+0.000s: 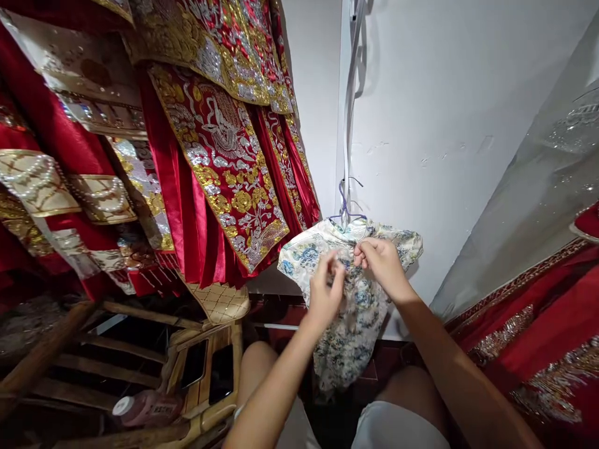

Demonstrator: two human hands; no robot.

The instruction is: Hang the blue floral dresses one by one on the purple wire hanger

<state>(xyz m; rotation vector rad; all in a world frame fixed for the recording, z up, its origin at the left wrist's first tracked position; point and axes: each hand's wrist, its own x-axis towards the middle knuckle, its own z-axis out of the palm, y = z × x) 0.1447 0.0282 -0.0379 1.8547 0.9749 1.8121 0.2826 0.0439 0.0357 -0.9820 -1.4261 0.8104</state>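
A small cream dress with a blue floral print (355, 324) hangs on a thin purple wire hanger (345, 209) from a strap on the white wall. My left hand (324, 293) is at the front of the dress, its fingers curled in a pinch on the fabric near the collar. Just below the collar, my right hand (382, 263) pinches the cloth with closed fingers. The two hands are a few centimetres apart. What lies between the fingertips is too small to make out.
Red garments with gold and silver embroidery (219, 149) hang at the left. More red embroidered cloth (547, 330) lies at the right under clear plastic. A wooden chair (201, 368) stands at the lower left, with a pink bottle (145, 408) beside it. My knees are below.
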